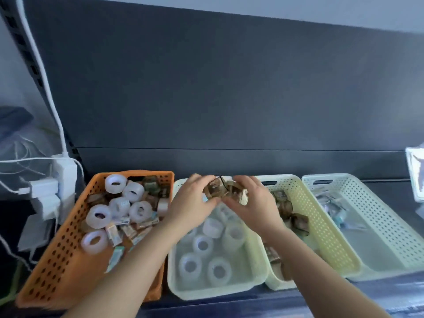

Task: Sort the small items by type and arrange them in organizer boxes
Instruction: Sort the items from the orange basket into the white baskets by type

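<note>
Nearest to me, along the front edge of the dark surface, four boxes are sitting side by side: an orange basket [52, 267] at the left end, still mixing clear tape rolls [98, 215] with small cartons [114, 235]; a pale basket [206, 292] holding only sorted tape rolls [190, 265]; a yellow basket [321, 226] collecting brown packets [296, 220]; and a mint basket [378, 226] at the right end with some bluish wrapped pieces I cannot make out. Further in, over the pale basket's far end, the person is working both hands together: the left hand [190, 203] and the right hand [254, 200] are each curling fingers round a brown bundle [223, 191] with a thin dark band across it, lifted clear of every basket. This looks like the brown-packet step, with the bundle seemingly bound for the yellow basket just to the right. The next move is probably calling for a short carry rightward over the shared rim and a low release beside the packets already lying there, keeping the bundle from spilling. Behind it all, a power strip [64, 173] is standing at the back left corner against the dark panel.
</note>
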A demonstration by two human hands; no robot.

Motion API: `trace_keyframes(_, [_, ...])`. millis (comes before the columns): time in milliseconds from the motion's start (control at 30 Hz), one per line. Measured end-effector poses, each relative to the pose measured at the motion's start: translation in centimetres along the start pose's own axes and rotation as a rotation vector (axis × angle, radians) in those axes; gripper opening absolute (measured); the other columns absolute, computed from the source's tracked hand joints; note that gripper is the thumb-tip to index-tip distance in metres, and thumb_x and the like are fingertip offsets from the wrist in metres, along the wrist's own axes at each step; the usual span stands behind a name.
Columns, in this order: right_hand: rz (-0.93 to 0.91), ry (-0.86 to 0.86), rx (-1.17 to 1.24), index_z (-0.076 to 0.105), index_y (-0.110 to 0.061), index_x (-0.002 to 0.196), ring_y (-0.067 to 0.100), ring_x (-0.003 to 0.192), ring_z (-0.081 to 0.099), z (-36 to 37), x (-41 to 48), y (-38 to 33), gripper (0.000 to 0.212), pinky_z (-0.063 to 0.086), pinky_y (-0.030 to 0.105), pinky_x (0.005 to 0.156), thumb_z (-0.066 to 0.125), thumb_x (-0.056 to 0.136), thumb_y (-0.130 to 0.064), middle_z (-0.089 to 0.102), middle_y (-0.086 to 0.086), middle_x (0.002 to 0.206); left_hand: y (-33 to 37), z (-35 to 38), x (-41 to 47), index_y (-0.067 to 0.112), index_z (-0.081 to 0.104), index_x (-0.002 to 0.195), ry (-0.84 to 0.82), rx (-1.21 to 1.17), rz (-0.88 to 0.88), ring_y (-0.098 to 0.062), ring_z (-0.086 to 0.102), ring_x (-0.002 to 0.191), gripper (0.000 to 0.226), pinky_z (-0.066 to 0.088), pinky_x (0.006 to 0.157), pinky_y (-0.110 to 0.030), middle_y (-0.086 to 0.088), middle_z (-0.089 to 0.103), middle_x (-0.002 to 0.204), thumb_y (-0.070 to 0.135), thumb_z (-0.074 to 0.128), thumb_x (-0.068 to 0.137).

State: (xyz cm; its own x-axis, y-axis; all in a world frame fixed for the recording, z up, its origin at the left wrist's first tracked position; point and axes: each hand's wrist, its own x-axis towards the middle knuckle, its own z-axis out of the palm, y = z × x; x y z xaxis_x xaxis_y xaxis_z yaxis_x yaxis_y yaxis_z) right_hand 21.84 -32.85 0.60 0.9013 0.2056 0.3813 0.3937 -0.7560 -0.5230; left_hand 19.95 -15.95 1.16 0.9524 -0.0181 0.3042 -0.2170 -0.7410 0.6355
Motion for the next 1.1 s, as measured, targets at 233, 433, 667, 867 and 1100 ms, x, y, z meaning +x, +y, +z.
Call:
trace_keyframes(233, [0.107,-0.114,-0.209,0.054,-0.024,0.126,0.019,0.094,0.061,-6.2,-2.2,8.8,0.053,0.047,0.028,0.076,0.068,0.079,-0.044,0.056,-0.004,0.117,6.9,8.8,1.2,0.023,0.042,0.14,-0.212,0.163,0.116,-0.018,0.047,0.121,0.056,0.038,0.099,-0.029,0.001,0.05,0.132,0.028,0.062,0.088])
trace_keyframes(433, [0.108,-0.333,-0.273,0.058,-0.026,0.124,0.019,0.108,0.056,-8.0,-3.9,12.9,0.043,0.048,0.031,0.087,0.061,0.083,-0.036,0.057,-0.003,0.122,8.0,12.5,0.2,0.025,0.045,0.135,-0.358,0.447,0.186,-0.023,0.046,0.122,0.053,0.035,0.105,-0.038,0.003,0.049,0.133,0.034,0.062,0.086])
trace_keyframes(667, [0.011,-0.35,-0.226,0.062,-0.018,0.117,0.023,0.104,0.059,-7.1,-4.1,13.7,0.039,0.051,0.034,0.084,0.061,0.081,-0.033,0.055,0.001,0.125,9.0,12.4,-0.8,0.021,0.051,0.125,-0.301,0.472,0.157,-0.016,0.053,0.112,0.048,0.037,0.105,-0.036,0.007,0.058,0.121,0.05,0.058,0.088])
trace_keyframes(867, [-0.025,-0.278,-0.229,0.063,-0.016,0.117,0.024,0.101,0.061,-6.4,-3.8,13.7,0.034,0.051,0.036,0.083,0.053,0.087,-0.031,0.058,0.002,0.122,9.1,11.9,-1.5,0.019,0.052,0.123,-0.348,0.548,0.136,-0.018,0.048,0.117,0.061,0.03,0.108,-0.033,0.006,0.055,0.122,0.066,0.052,0.083])
trace_keyframes(1100, [-0.149,-0.175,-0.16,0.067,-0.016,0.107,0.022,0.098,0.06,-5.0,-2.4,10.0,0.025,0.051,0.034,0.079,0.057,0.086,-0.026,0.065,0.0,0.107,7.7,8.9,-2.3,0.018,0.058,0.125,-0.198,0.393,0.105,-0.011,0.048,0.112,0.04,0.039,0.101,-0.031,0.007,0.055,0.119,0.039,0.055,0.091])
